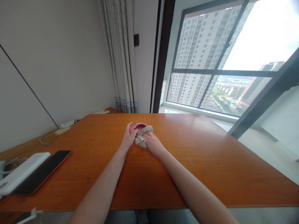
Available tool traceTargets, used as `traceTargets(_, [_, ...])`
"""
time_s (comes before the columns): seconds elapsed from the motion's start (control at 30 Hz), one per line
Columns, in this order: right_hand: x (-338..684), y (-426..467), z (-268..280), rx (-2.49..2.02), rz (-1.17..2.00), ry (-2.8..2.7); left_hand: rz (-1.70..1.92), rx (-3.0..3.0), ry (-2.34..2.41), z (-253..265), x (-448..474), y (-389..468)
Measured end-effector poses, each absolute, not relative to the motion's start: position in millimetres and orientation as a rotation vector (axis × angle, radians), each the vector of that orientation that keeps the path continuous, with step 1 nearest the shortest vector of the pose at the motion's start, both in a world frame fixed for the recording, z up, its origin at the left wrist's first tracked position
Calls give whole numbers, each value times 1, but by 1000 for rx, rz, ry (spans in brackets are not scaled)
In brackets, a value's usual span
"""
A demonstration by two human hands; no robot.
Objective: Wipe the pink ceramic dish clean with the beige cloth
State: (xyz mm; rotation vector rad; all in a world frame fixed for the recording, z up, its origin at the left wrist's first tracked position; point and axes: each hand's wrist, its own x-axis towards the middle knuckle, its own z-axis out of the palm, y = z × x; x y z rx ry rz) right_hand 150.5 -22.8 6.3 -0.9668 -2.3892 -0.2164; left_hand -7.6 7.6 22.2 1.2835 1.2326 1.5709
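A pink rounded object with a hollow opening, bowl-like (139, 125), is tilted over the middle of the wooden table. My left hand (128, 136) grips its left side, fingers curled round the edge. A beige-grey cloth (140, 140) is bunched against its front and right side, partly covering it. My right hand (151, 141) is closed on this cloth and presses it to the pink bowl. The bowl's lower part is hidden behind the cloth and hands.
At the table's left lie a dark phone (44, 172) and a white power bank (25, 171) with cables. A power strip (67, 123) rests by the wall. The brown tabletop (198, 155) stretches toward a curtain (122, 56) and a large window (210, 71).
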Motion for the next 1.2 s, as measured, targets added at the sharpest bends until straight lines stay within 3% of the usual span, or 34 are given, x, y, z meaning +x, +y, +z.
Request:
traceTargets(0.3, [138, -27, -8, -1107, -78, -2260, 1727, 882, 1113, -6, 26, -9])
traceTargets(0.5, [142, -30, 6, -1042, -68, -2332, 1658, 1115, 1150, 14, 1, 3])
traceTargets(0.63, [148, -30, 8, -927, -138, -2414, 1423, 1300, 1099, 18, -21, 16])
traceTargets(0.9, [149, -28, 5, -1116, -159, -2197, 1557, 812, 835, 10, 18, -9])
traceTargets(1.2, [151, -25, 6, -1044, -105, -2273, 1490, 895, 777, 8, 8, -3])
